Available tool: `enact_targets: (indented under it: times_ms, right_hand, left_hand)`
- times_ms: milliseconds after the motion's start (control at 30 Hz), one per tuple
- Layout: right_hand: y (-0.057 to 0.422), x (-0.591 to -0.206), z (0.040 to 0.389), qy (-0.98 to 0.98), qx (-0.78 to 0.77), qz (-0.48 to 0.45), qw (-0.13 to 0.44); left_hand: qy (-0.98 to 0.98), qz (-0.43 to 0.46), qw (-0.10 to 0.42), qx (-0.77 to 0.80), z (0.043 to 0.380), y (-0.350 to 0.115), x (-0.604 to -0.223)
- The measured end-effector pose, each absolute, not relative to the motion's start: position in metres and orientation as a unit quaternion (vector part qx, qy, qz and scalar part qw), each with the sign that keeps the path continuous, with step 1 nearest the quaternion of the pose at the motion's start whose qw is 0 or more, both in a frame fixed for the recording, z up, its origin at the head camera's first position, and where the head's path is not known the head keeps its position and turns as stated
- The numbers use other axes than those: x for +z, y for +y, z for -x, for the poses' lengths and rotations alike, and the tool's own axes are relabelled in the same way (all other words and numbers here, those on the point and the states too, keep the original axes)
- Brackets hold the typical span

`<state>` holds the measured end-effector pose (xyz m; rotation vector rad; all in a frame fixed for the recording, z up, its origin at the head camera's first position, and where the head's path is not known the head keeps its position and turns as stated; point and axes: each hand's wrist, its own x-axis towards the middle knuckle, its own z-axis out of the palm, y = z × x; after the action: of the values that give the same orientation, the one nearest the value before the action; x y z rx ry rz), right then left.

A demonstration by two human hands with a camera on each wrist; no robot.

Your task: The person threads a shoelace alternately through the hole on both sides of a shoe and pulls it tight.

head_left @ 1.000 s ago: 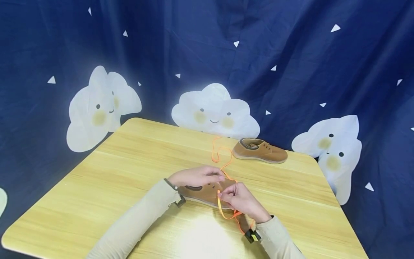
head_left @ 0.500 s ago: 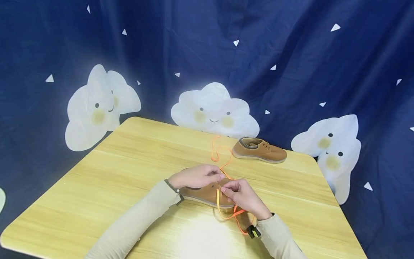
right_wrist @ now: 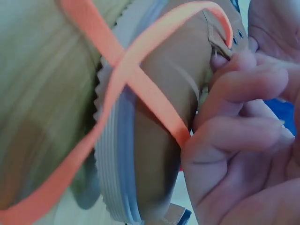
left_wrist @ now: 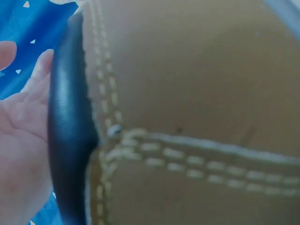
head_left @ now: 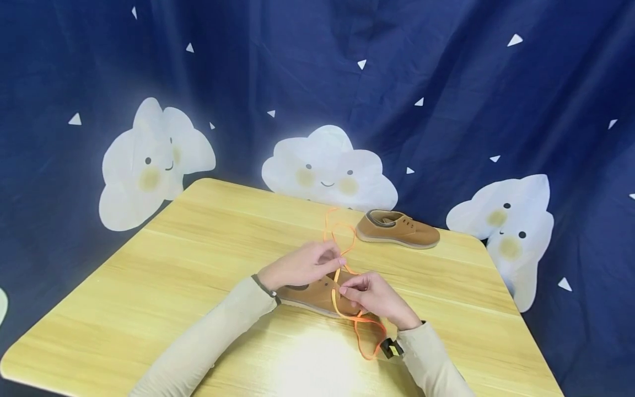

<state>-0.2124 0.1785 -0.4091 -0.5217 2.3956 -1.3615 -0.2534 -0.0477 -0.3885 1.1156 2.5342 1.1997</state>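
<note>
Shoe (head_left: 312,298) lies right under both hands on the table (head_left: 149,264), long axis left to right, opening by the left wrist, toe end over by the right hand (head_left: 379,298). That hand grips the lacing flap (right_wrist: 215,42) at its edge, on the near side! Left hand (head_left: 300,267) pinches the orange lace (right_wrist: 126,70) higher and farther off, so the strand climbs from the flap up to those fingertips, its loop dangling nearer the person.
</note>
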Motion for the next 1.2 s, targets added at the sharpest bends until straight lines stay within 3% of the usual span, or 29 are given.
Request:
enact_targets:
  times_ms: [233,467,667,1033,1200]
  right_hand:
    - [0.173,-0.414,0.227,0.816,-0.539,0.139,0.153]
    - [0.169,-0.411,0.229,0.801,-0.568,0.132,0.138]
    - [0.168,-0.406,0.233,0.799,-0.577,0.111,0.129]
    - [0.176,-0.414,0.245,0.773,-0.593,0.1,0.202]
    - [0.176,-0.416,0.247,0.761,-0.602,0.106,0.217]
  left_hand:
    - [0.823,-0.401,0.062,0.398,0.251,-0.047,-0.385]
    - [0.848,-0.401,0.001,0.347,0.261,-0.059,-0.381]
    - [0.858,-0.416,0.036,0.3,0.267,-0.058,-0.387]
    - [0.866,-0.4,0.052,0.295,0.268,-0.057,-0.394]
    - [0.864,-0.407,0.028,0.295,0.271,-0.058,-0.396]
